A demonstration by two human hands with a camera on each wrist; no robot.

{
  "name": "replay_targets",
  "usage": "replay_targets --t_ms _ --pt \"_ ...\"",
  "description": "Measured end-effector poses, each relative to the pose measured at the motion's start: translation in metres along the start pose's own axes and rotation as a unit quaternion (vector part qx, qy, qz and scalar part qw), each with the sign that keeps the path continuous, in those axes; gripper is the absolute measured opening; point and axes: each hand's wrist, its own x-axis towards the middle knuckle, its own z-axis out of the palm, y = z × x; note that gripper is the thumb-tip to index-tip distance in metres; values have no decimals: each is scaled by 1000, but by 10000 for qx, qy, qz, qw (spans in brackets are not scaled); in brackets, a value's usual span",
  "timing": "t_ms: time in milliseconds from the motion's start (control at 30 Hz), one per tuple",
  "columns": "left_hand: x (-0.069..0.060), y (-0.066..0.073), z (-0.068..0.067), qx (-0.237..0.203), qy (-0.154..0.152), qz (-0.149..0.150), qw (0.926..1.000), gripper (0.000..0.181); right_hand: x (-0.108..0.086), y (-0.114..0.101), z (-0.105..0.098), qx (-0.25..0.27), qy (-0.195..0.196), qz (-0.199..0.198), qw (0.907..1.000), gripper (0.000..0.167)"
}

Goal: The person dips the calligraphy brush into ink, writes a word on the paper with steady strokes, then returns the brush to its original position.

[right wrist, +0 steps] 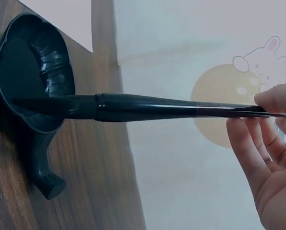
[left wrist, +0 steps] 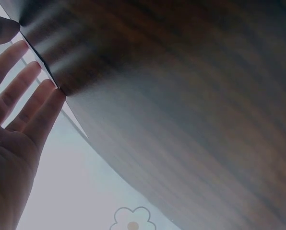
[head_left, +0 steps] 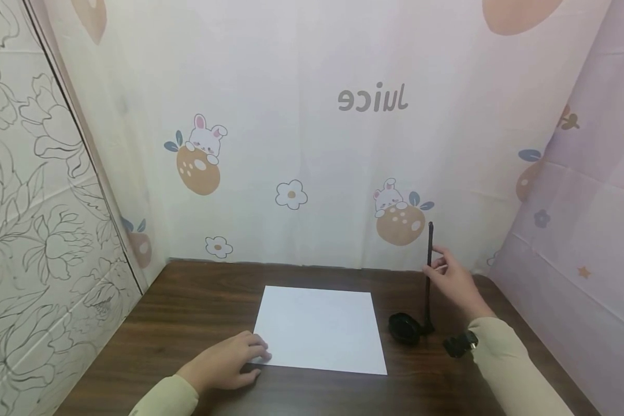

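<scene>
1. Printed curtains [head_left: 301,144] with rabbits, fruit and flowers are hanging at 12 o'clock, behind a dark wooden table [head_left: 151,329]; a cover with outlined flowers [head_left: 52,150] is hanging toward 10 o'clock.
2. White paper [head_left: 319,329] is lying flat mid-table, showing no marks. Just beside it at 3 o'clock, a black dish [head_left: 404,328] is sitting, its short handle [right wrist: 40,160] pointing toward 3 o'clock.
3. At about 2 o'clock from the paper, the right hand [head_left: 451,283] is pinching a brush [right wrist: 143,108] between thumb and fingers, on the upper half of its shaft. The brush is standing nearly upright with its bristles [right wrist: 52,106] lowest.
4. From the right wrist, the bristles are overlapping the dish's hollow; whether they are touching it, I cannot tell.
5. The left hand [head_left: 229,361] is resting its fingertips on the paper's 8 o'clock corner, fingers slightly apart and gripping nothing.
6. Judging from this, the step in hand seems to be loading the brush at the dish while the left fingers are steadying the paper.
7. The next move is probably calling for a light, steady pinch, bristles clearing the dish's rim, and enough fingertip pressure to stop the paper sliding.
</scene>
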Motion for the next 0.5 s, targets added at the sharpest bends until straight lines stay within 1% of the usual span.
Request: replay_targets --t_ms 133,333,500 --pt "0 0 0 -22 -13 -11 10000 26 -1 -2 -4 235 38 65 9997 66" --pt "0 0 0 -14 -63 -61 10000 27 -5 -3 -7 590 168 -24 9981 69" --pt "0 0 -1 -57 -121 -99 9999 27 -8 -3 -8 620 351 -170 9973 67"
